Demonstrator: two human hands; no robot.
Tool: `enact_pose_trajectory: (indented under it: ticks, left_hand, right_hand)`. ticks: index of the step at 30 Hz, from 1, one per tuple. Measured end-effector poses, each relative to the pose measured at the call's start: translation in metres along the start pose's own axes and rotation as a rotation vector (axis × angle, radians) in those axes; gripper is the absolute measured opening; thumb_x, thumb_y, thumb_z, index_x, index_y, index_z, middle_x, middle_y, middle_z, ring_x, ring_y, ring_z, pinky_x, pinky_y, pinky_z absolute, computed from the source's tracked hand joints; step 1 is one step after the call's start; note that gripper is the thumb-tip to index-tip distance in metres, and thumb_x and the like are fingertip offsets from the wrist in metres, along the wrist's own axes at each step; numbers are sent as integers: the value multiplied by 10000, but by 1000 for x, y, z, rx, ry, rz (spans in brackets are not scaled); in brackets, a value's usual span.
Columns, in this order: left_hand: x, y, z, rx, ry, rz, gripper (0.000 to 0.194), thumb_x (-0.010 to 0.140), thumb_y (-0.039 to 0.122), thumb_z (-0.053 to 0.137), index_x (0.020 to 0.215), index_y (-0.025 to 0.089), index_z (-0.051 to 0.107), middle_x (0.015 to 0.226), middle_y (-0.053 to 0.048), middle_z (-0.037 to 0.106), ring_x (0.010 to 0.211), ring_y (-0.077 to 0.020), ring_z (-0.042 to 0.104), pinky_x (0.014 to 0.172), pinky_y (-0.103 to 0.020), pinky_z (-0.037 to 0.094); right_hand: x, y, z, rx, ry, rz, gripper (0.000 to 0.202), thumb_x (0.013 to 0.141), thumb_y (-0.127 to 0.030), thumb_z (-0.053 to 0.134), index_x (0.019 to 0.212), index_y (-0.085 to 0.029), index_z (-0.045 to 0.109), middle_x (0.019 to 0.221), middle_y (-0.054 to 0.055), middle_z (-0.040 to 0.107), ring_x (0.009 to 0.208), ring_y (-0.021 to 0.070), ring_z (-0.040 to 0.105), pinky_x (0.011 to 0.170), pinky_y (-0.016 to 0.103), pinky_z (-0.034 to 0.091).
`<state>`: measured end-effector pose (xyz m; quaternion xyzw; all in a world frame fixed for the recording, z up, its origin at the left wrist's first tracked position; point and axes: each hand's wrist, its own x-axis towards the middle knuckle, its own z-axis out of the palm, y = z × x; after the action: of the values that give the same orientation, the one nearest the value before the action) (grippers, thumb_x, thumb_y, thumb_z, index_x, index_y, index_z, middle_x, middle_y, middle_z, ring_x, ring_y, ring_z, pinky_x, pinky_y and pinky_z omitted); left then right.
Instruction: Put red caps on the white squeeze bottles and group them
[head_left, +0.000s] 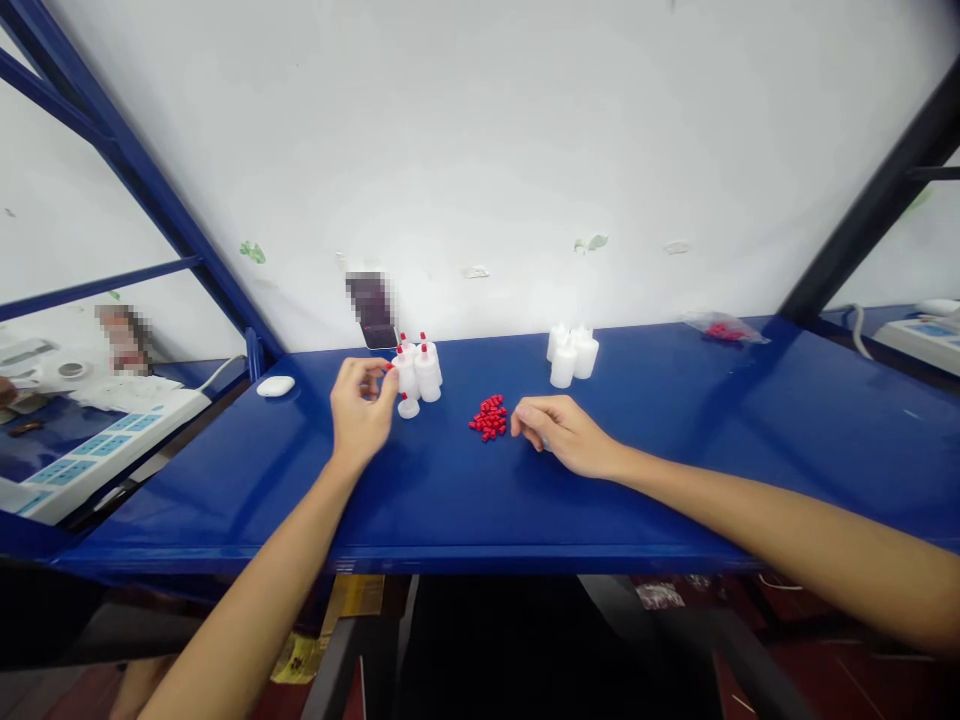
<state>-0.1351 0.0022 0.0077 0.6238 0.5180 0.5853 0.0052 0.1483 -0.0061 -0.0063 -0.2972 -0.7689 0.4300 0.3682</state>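
Observation:
My left hand (pixel 361 410) is closed in a pinch, with a small red cap (pixel 390 367) showing at its fingertips. Right beside it stands a group of white plastic bottles (pixel 428 378) with red-tipped tops. In front of them is a short, round white piece (pixel 409 408) with a red tip. My right hand (pixel 562 432) rests on the table with curled fingers, just right of a pile of small red caps (pixel 490 418). A bit of something white shows under its palm, mostly hidden.
More white bottles (pixel 574 355), without red tips, stand toward the back right of the blue table (pixel 465 505). A clear bag of red pieces (pixel 725 328) lies farther right. At left are a white oval object (pixel 275 386), a phone-like device (pixel 377 310) and a power strip (pixel 112 450).

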Motion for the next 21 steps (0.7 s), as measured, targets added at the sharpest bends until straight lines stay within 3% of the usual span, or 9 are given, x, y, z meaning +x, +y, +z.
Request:
enact_pose_trajectory:
  ticks: [4,11,16,19,21]
  left_hand:
    - [6,-26,-17,164,-111,24,218,857,375,625,943,185,689,847,-4,542,632,-105,465,601,-244,410]
    - [3,-28,-13,283,-317,57,239,877,389,578,932,183,687,784,1,558,596,-117,474,625,-265,408]
    - [1,-24,-18,356,-316,64,241,889,387,568,978,183,659,758,10,565,609,-127,503,635,-266,414]
    - [-7,-10,-17,399,-271,205,201,921,320,515,986,178,642,757,0,575,636,-134,530,657,-263,426]
    - [-15,3,-12,388,-398,352,204,942,276,473,1011,181,640,798,-19,614,695,-143,573,700,-262,444]
  right_hand:
    - [-1,-3,1,-86,135,-17,342,833,-465,683,666,-172,629,569,-19,524,542,114,435,534,263,351]
    - [-6,-7,-3,-109,284,-110,285,760,-410,753,663,-188,604,539,-34,496,524,112,412,530,276,350]
    - [-5,-1,-9,9,266,-156,226,859,-375,536,758,-186,610,587,-10,514,554,148,470,556,299,356]
    - [0,4,-9,31,188,-68,257,899,-282,391,810,-182,611,598,-3,516,593,160,480,599,303,365]
    - [3,5,-9,27,96,-37,285,909,-247,345,827,-179,610,626,3,532,621,161,474,628,303,365]
